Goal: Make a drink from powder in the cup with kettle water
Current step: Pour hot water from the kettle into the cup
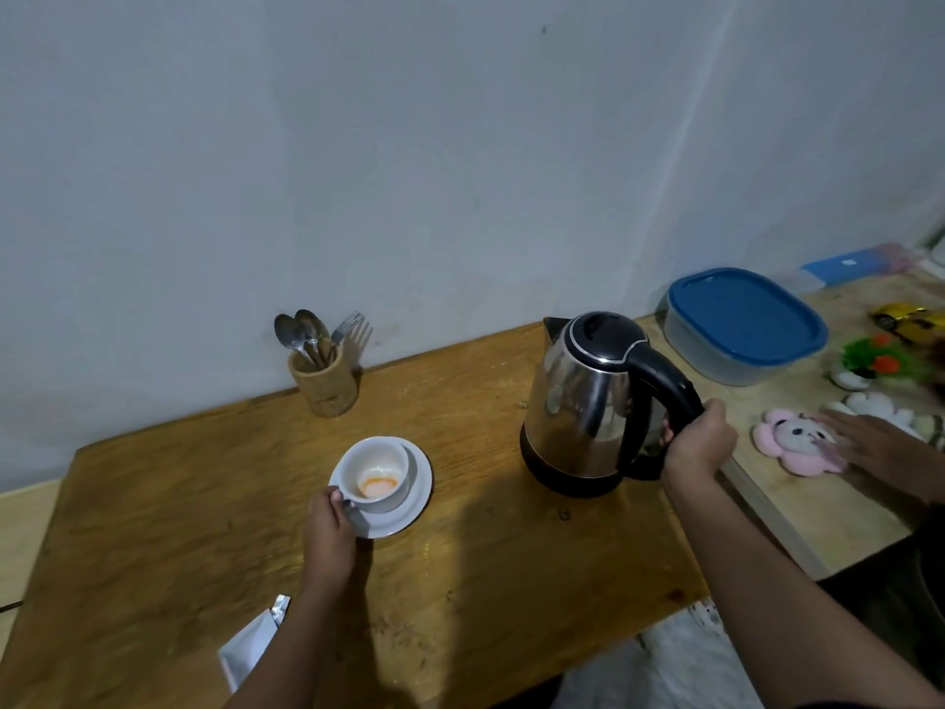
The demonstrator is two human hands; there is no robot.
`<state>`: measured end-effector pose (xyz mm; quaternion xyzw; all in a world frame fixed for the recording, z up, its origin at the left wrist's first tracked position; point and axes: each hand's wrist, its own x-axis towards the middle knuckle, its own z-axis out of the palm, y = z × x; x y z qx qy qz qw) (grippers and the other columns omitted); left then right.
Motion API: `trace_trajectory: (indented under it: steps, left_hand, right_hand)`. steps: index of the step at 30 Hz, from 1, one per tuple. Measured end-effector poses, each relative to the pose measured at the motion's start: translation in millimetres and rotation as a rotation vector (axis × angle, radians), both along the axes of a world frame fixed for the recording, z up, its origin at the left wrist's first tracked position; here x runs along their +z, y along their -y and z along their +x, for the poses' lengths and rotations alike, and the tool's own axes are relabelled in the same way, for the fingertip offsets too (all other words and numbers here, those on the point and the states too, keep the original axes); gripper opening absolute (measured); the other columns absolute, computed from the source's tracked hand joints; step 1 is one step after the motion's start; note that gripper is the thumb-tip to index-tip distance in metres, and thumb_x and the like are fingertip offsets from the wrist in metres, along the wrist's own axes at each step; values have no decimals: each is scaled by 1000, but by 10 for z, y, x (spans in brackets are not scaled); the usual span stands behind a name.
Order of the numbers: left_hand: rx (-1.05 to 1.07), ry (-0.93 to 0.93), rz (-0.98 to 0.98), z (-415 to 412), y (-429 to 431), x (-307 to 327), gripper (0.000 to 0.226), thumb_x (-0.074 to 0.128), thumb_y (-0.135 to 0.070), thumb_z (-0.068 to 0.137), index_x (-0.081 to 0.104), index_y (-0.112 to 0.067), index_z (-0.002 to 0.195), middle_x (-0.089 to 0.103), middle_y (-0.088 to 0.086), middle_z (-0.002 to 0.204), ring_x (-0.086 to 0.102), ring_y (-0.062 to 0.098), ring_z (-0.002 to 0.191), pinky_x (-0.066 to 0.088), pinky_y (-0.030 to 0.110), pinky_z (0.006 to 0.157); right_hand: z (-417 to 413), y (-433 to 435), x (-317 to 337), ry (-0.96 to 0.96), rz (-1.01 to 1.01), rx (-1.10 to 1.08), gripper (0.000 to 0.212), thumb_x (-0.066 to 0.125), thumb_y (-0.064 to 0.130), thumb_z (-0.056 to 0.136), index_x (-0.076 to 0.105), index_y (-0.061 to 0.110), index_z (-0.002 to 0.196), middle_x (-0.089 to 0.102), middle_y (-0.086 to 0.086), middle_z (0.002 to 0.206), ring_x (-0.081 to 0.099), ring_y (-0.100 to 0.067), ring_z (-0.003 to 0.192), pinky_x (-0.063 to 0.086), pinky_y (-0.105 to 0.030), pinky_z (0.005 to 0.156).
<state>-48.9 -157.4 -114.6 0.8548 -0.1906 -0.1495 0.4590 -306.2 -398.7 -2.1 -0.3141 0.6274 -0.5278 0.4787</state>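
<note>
A white cup [376, 473] stands on a white saucer [414, 496] on the wooden table [460, 580]. Orange and white powder lies in the bottom of the cup. My left hand [327, 529] pinches the cup's handle at its near left side. To the right stands a steel kettle [583, 401] with a black lid, on its black base. My right hand [698, 442] is closed around the kettle's black handle. A torn silver sachet [253, 642] lies near the table's front edge, beside my left forearm.
A wooden holder [323, 381] with spoons and a fork stands by the wall. On a paler table to the right are a blue-lidded container [744, 324], a pink plush toy [797, 442], a small plant and another person's hand [879, 447].
</note>
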Motion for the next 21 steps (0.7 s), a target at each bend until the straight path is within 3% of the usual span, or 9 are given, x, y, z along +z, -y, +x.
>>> trace_trajectory:
  steps: [6, 11, 13, 16, 21]
  left_hand:
    - [-87, -59, 34, 88, -28, 103, 28, 31, -17, 99, 53, -1, 105, 55, 14, 100, 52, 26, 92, 36, 33, 74]
    - [-186, -90, 82, 124, -80, 198, 20, 34, -16, 99, 52, -9, 103, 55, 11, 102, 54, 26, 96, 38, 32, 76]
    - [-202, -71, 103, 148, -98, 219, 20, 35, -16, 99, 53, -9, 102, 58, 11, 100, 54, 22, 90, 39, 31, 73]
    - [-185, -103, 95, 125, -85, 301, 16, 36, -11, 98, 53, -11, 95, 57, 6, 89, 51, 14, 76, 38, 24, 60]
    - [-206, -80, 142, 178, -85, 321, 13, 40, -11, 96, 52, -14, 92, 59, 11, 99, 54, 23, 88, 39, 31, 74]
  right_hand:
    - [150, -47, 251, -147, -105, 58, 37, 41, 24, 88, 47, 14, 53, 46, -6, 52, 43, -19, 47, 33, -29, 49]
    - [342, 4, 628, -289, -209, 146, 45, 45, 22, 89, 35, 14, 46, 36, -4, 49, 33, -18, 46, 28, -32, 51]
    - [456, 21, 757, -346, -254, 191, 45, 47, 22, 87, 34, 15, 45, 34, -3, 48, 31, -20, 47, 29, -33, 56]
    - [649, -47, 864, -481, -320, 289, 46, 46, 27, 84, 34, 13, 42, 34, -4, 45, 33, -22, 45, 27, -32, 48]
    - [944, -268, 924, -631, -407, 463, 41, 38, 37, 71, 36, 11, 40, 33, -3, 41, 33, -23, 41, 27, -26, 45]
